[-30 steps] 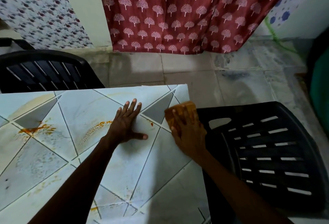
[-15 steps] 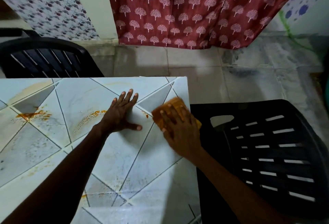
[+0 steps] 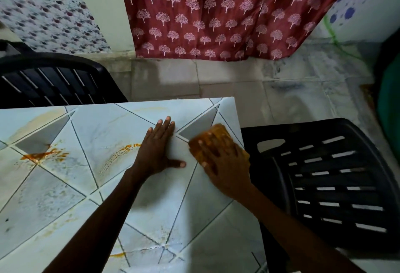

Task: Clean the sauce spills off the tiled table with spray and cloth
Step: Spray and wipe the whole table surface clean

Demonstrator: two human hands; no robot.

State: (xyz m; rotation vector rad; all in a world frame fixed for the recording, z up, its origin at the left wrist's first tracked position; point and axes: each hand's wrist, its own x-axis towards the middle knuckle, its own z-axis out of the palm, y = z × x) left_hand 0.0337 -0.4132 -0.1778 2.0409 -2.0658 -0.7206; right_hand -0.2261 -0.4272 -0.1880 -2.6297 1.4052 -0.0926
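Orange cloth (image 3: 217, 140) at the tabletop's (image 3: 91, 125) right edge, centre frame, pressed under the right hand (image 3: 225, 164). Left hand (image 3: 159, 149) flat, fingers straight. Sauce spills (image 3: 43, 155) at left.

The left hand (image 3: 159, 151) is lying flat on the worktop (image 3: 65, 197) just beside the right hand (image 3: 225, 164) and the cloth (image 3: 216, 136) under it, blocking the way leftward. A black chair (image 3: 335, 186) is crowding the worktop's right edge; another chair (image 3: 54, 82) is standing beyond the far edge.

Setting: home room. A red tree-print curtain (image 3: 216, 12) is hanging down to the tiled floor (image 3: 292, 99); a black plastic chair (image 3: 335, 175) is standing beside the tiled tabletop (image 3: 65, 197).
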